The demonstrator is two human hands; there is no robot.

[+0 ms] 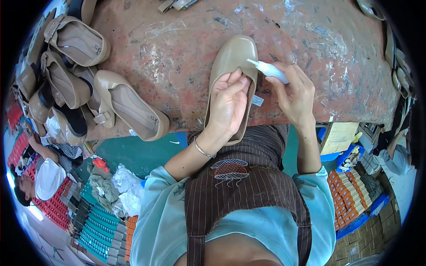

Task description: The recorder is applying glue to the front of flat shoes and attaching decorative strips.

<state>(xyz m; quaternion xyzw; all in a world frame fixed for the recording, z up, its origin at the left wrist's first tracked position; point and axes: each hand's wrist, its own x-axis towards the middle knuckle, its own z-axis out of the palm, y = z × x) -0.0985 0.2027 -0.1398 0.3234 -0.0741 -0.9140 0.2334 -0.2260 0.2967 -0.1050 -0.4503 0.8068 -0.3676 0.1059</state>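
Note:
A plain beige flat shoe (234, 49) lies at the table's near edge, toe pointing away and heel reaching past the edge. My left hand (228, 104) is tucked into its opening, the fingers partly hidden inside against the upper and the thumb bent over them. In my right hand (296, 91) is a small white squeeze bottle (271, 71), gripped between thumb and fingers. Its thin nozzle points left and sits over the vamp, near the right side of the shoe's opening; I cannot tell whether it touches. A small clear tag (257, 100) lies just right of the shoe.
Several beige shoes with bow trim (133, 106) are heaped along the left of the worn reddish table (177, 48). A strap-like piece (177, 4) lies at the far edge. More shoes (401, 66) line the right rim. One person (49, 173) is at the left, another (395, 155) at the right.

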